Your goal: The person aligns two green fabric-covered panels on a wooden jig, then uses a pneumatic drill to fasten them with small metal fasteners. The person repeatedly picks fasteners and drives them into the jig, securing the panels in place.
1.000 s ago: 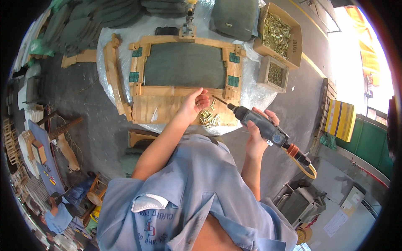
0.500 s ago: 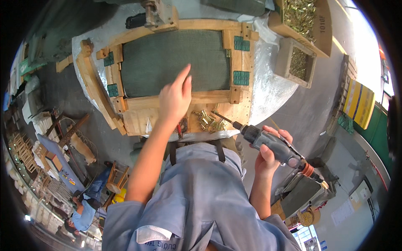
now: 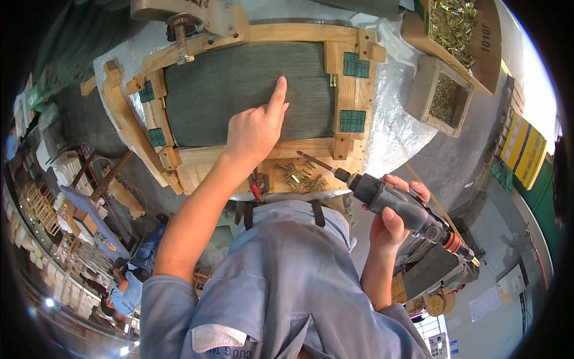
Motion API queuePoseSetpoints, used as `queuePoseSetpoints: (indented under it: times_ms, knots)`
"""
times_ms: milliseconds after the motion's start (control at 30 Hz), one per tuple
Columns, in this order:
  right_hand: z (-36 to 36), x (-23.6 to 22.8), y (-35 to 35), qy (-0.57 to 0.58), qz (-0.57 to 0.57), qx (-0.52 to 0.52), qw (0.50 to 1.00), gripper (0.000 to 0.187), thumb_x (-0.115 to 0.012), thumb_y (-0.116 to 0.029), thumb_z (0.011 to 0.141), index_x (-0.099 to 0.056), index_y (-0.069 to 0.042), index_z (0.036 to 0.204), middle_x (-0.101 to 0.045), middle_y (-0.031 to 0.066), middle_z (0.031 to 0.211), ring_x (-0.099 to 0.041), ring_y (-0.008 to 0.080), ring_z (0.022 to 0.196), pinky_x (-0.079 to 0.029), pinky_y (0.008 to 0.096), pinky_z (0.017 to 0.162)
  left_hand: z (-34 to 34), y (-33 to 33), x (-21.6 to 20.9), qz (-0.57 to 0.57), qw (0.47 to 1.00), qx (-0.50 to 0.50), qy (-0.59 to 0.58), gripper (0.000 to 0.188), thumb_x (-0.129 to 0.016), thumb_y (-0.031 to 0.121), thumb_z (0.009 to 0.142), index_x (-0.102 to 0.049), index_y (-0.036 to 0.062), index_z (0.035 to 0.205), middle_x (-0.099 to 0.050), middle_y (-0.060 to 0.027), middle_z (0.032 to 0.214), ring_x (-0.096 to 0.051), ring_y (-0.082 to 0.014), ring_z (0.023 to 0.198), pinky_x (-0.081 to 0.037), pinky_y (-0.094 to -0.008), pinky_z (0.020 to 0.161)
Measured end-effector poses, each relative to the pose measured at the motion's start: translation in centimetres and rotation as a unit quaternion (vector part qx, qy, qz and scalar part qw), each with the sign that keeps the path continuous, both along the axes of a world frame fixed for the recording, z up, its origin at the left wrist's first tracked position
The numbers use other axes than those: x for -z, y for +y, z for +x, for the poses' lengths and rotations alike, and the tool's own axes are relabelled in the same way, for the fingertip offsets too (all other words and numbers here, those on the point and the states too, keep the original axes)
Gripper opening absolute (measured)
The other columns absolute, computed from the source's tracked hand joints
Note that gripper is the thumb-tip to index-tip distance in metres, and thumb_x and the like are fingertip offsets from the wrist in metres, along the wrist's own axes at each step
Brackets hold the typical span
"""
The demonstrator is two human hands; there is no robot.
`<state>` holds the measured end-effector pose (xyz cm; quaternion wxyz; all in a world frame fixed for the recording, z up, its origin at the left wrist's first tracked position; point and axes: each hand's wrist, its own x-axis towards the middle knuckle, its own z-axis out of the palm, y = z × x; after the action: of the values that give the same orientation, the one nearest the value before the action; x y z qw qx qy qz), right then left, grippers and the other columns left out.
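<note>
My left hand (image 3: 256,133) is over a dark green-grey panel (image 3: 209,96) set in a wooden frame (image 3: 299,33). Its index finger is stretched out over the panel's surface, the thumb stands apart, and the other fingers are curled; nothing shows in them. Whether the fingertip touches the panel, I cannot tell. My right hand (image 3: 391,218) is wrapped round a black power screwdriver (image 3: 394,203) with an orange ring at its rear end. Its long bit points up and left, above small brass-coloured metal pieces (image 3: 302,178) piled on the wooden board (image 3: 209,173).
A metal clamp (image 3: 191,24) with a threaded screw stands over the frame's top left. Green patches (image 3: 353,121) sit on the frame's sides. At upper right are a cardboard box of brass pieces (image 3: 487,54) and a wooden box of small fasteners (image 3: 421,99). Red-handled pliers (image 3: 256,188) lie near my waist.
My left hand has shifted a little up and right over the panel, index finger still extended. The screwdriver in my right hand sits slightly further right. The whole view has shifted somewhat.
</note>
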<state>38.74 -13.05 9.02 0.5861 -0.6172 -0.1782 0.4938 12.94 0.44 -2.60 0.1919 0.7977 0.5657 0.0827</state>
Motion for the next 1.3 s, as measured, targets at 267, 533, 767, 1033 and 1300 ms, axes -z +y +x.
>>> queuePoseSetpoints:
  times_ms: [267, 533, 767, 1033, 1300]
  knots:
    - [-1.1, -0.5, -0.6, -0.010, -0.010, -0.003, 1.000, 0.081, -0.095, -0.021, 0.074, -0.044, -0.011, 0.136, -0.069, 0.0250, 0.125, -0.067, 0.0289, 0.112, -0.051, 0.0418, 0.104, -0.7, 0.1, -0.5, -0.023, 0.997, -0.021, -0.069, 0.044, -0.067, 0.025, 0.105, -0.064, 0.0140, 0.147, -0.057, -0.0089, 0.055, -0.059, -0.0219, 0.046, -0.047, -0.0373, 0.049]
    - [-1.5, -2.2, -0.2, -0.138, 0.029, -0.035, 0.989, 0.077, -0.094, -0.016, 0.077, -0.046, -0.005, 0.135, -0.071, 0.0209, 0.125, -0.071, 0.0271, 0.111, -0.058, 0.0421, 0.102, 5.1, -5.6, -11.4, -0.189, 0.882, -0.085, -0.423, 0.018, -0.075, 0.015, 0.101, -0.075, 0.0060, 0.117, -0.049, 0.0055, 0.059, -0.040, -0.0020, 0.053, -0.030, -0.0250, 0.049]
    - [-3.2, -3.1, 1.9, -0.188, 0.153, -0.095, 0.966, 0.067, -0.089, -0.001, 0.078, -0.053, -0.004, 0.134, -0.070, 0.0140, 0.124, -0.070, 0.0206, 0.109, -0.057, 0.0354, 0.098, 9.2, -10.1, -17.1, -0.108, 0.835, 0.010, -0.539, 0.043, -0.085, 0.011, 0.092, -0.071, 0.0055, 0.132, -0.058, 0.0041, 0.066, -0.047, -0.0018, 0.055, -0.038, -0.0222, 0.051]
    - [-4.9, -2.5, 3.5, -0.253, 0.160, -0.053, 0.953, 0.058, -0.087, 0.000, 0.082, -0.054, -0.004, 0.129, -0.071, 0.0084, 0.106, -0.069, 0.0143, 0.097, -0.055, 0.0307, 0.091, 8.9, -9.4, -18.1, -0.085, 0.906, 0.020, -0.413, 0.066, -0.084, 0.042, 0.090, -0.061, 0.0067, 0.142, -0.070, -0.0097, 0.073, -0.070, -0.0257, 0.059, -0.055, -0.0370, 0.055]
    - [-4.6, -1.6, 6.6, -0.307, 0.106, -0.023, 0.946, 0.057, -0.088, -0.002, 0.082, -0.057, -0.002, 0.130, -0.065, 0.0120, 0.122, -0.065, 0.0216, 0.113, -0.054, 0.0347, 0.101, 11.0, -6.1, -15.1, 0.157, 0.923, 0.084, -0.340, 0.061, -0.082, 0.033, 0.088, -0.059, -0.0011, 0.132, -0.065, -0.0041, 0.068, -0.071, -0.0194, 0.062, -0.053, -0.0335, 0.051]
